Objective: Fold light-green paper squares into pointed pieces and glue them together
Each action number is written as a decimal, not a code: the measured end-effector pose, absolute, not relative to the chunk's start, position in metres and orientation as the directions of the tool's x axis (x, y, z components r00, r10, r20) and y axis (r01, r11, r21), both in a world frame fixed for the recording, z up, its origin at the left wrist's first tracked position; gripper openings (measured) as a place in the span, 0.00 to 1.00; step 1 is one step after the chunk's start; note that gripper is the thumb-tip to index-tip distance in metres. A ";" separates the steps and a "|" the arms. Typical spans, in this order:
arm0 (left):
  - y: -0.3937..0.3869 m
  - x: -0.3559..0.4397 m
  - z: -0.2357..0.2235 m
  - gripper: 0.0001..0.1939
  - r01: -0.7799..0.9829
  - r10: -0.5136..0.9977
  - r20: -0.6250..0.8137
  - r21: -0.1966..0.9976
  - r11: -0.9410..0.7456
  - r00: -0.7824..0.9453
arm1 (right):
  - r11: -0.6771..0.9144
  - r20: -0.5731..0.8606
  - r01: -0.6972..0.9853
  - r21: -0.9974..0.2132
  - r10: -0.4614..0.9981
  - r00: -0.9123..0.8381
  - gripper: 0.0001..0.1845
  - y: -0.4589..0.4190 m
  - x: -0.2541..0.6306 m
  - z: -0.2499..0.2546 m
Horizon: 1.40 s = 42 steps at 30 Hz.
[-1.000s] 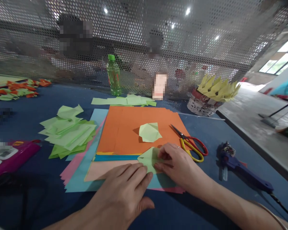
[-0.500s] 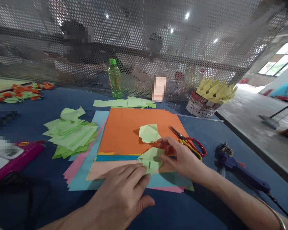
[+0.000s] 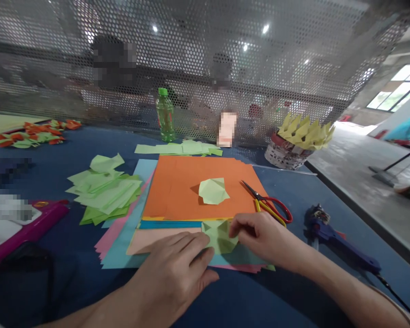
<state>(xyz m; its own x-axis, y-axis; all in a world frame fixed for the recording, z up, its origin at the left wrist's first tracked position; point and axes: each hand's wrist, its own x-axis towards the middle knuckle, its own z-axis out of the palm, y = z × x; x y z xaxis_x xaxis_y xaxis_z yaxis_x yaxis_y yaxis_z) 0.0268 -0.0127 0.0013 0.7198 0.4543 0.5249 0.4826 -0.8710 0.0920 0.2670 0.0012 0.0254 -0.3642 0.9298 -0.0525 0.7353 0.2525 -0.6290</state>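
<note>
A folded light green piece of paper with creased corners lies between my hands on the front of the coloured paper stack. My left hand rests its fingers on the paper's left edge, thumb stretched out apart. At its right edge, my right hand pinches the paper between curled fingers and thumb; the fingertips are partly hidden. Beyond it, another light green paper piece with cut corners lies on the orange sheets. Scissors with red and yellow handles lie beside my right hand.
Green paper sheets are piled at left, near a magenta-and-white object. A green bottle, paper strips and a yellow-rimmed paper basket stand or lie behind. A blue glue gun with a cord lies right.
My right hand has moved slightly toward me, its fingers curling closer together. The near green paper's raised upper part has come down, and its outline is now more compact. My left hand has barely moved.
</note>
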 end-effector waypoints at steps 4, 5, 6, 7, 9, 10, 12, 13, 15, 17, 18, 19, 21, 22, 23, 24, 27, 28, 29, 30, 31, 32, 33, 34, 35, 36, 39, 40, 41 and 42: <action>-0.011 0.026 0.003 0.16 0.483 0.451 0.537 0.090 -0.871 0.713 | 0.353 -0.069 0.659 -0.664 0.849 -0.524 0.26 0.003 0.278 0.031; -0.011 0.026 0.003 0.16 0.480 0.445 0.541 0.085 -0.873 0.714 | 0.374 -0.048 0.644 -0.668 0.841 -0.539 0.26 0.005 0.280 0.031; -0.011 0.026 0.002 0.16 0.479 0.441 0.543 0.080 -0.874 0.714 | 0.392 -0.025 0.635 -0.666 0.839 -0.543 0.26 0.007 0.281 0.031; -0.011 0.026 0.001 0.16 0.478 0.439 0.543 0.076 -0.875 0.716 | 0.408 -0.004 0.626 -0.664 0.836 -0.549 0.24 0.009 0.282 0.031; -0.011 0.025 -0.001 0.16 0.485 0.446 0.534 0.074 -0.871 0.719 | 0.445 0.030 0.594 -0.670 0.816 -0.577 0.18 0.013 0.282 0.029; -0.011 0.025 -0.002 0.16 0.484 0.449 0.529 0.080 -0.871 0.721 | 0.462 0.038 0.575 -0.675 0.801 -0.598 0.15 0.015 0.282 0.029; -0.011 0.023 -0.004 0.14 0.475 0.447 0.524 0.090 -0.875 0.725 | 0.495 0.039 0.556 -0.668 0.769 -0.638 0.09 0.015 0.281 0.029; -0.011 0.023 -0.005 0.13 0.468 0.443 0.522 0.093 -0.879 0.729 | 0.508 0.036 0.564 -0.650 0.763 -0.646 0.07 0.014 0.281 0.030; -0.011 0.022 -0.007 0.12 0.452 0.432 0.524 0.096 -0.887 0.734 | 0.552 0.042 0.594 -0.585 0.753 -0.657 0.05 0.011 0.278 0.031; -0.011 0.022 -0.008 0.11 0.428 0.420 0.523 0.112 -0.897 0.742 | 0.603 0.087 0.608 -0.516 0.743 -0.663 0.06 0.007 0.274 0.032; -0.010 0.022 -0.008 0.11 0.414 0.414 0.520 0.123 -0.902 0.747 | 0.625 0.121 0.608 -0.490 0.739 -0.662 0.07 0.004 0.272 0.032; -0.010 0.022 -0.008 0.11 0.403 0.413 0.514 0.136 -0.905 0.752 | 0.643 0.158 0.606 -0.469 0.736 -0.658 0.07 0.003 0.270 0.031; -0.011 0.022 -0.007 0.11 0.401 0.426 0.494 0.163 -0.902 0.758 | 0.665 0.210 0.598 -0.448 0.728 -0.652 0.08 -0.001 0.266 0.030; -0.011 0.022 -0.007 0.11 0.409 0.440 0.480 0.174 -0.896 0.759 | 0.675 0.226 0.590 -0.444 0.721 -0.655 0.09 -0.002 0.264 0.029; -0.011 0.022 -0.007 0.11 0.418 0.452 0.466 0.182 -0.890 0.761 | 0.684 0.235 0.578 -0.446 0.713 -0.661 0.09 -0.003 0.263 0.028; -0.011 0.022 -0.007 0.11 0.427 0.463 0.456 0.187 -0.885 0.760 | 0.689 0.240 0.568 -0.450 0.706 -0.667 0.09 -0.004 0.262 0.028; -0.012 0.023 -0.006 0.12 0.441 0.471 0.463 0.178 -0.880 0.751 | 0.688 0.222 0.549 -0.474 0.697 -0.681 0.07 -0.006 0.260 0.028; -0.012 0.024 -0.006 0.13 0.440 0.465 0.472 0.171 -0.882 0.749 | 0.682 0.208 0.549 -0.484 0.699 -0.684 0.06 -0.006 0.261 0.028; -0.012 0.024 -0.006 0.13 0.439 0.461 0.482 0.165 -0.883 0.745 | 0.674 0.193 0.551 -0.492 0.701 -0.686 0.05 -0.005 0.262 0.029; -0.012 0.025 -0.005 0.13 0.440 0.459 0.488 0.162 -0.883 0.742 | 0.665 0.181 0.554 -0.501 0.706 -0.684 0.06 -0.004 0.264 0.029; -0.012 0.025 -0.005 0.13 0.439 0.456 0.493 0.159 -0.884 0.741 | 0.653 0.173 0.557 -0.513 0.714 -0.678 0.07 -0.003 0.266 0.029; -0.012 0.025 -0.004 0.13 0.442 0.458 0.497 0.157 -0.883 0.737 | 0.638 0.168 0.561 -0.527 0.726 -0.667 0.09 -0.001 0.268 0.030; -0.012 0.025 -0.004 0.13 0.443 0.458 0.499 0.156 -0.883 0.736 | 0.621 0.164 0.561 -0.547 0.737 -0.656 0.11 0.002 0.271 0.029; -0.012 0.025 -0.004 0.13 0.441 0.454 0.501 0.153 -0.885 0.737 | 0.602 0.158 0.556 -0.573 0.747 -0.646 0.12 0.004 0.273 0.029; -0.012 0.025 -0.003 0.12 0.440 0.452 0.501 0.150 -0.885 0.738 | 0.585 0.146 0.543 -0.602 0.750 -0.646 0.11 0.007 0.275 0.029; -0.012 0.025 -0.003 0.12 0.437 0.447 0.503 0.146 -0.887 0.740 | 0.570 0.129 0.527 -0.630 0.747 -0.653 0.10 0.009 0.277 0.029; -0.012 0.024 -0.004 0.13 0.427 0.436 0.517 0.144 -0.893 0.737 | 0.560 0.078 0.478 -0.677 0.700 -0.710 0.05 0.013 0.280 0.027; -0.012 0.024 -0.004 0.14 0.430 0.441 0.515 0.149 -0.891 0.735 | 0.569 0.074 0.463 -0.680 0.682 -0.728 0.05 0.014 0.280 0.027; -0.012 0.024 -0.004 0.14 0.433 0.446 0.512 0.154 -0.888 0.734 | 0.578 0.075 0.453 -0.679 0.668 -0.740 0.05 0.014 0.279 0.027; -0.013 0.024 -0.005 0.14 0.436 0.451 0.509 0.157 -0.886 0.734 | 0.585 0.077 0.446 -0.678 0.659 -0.748 0.05 0.014 0.279 0.026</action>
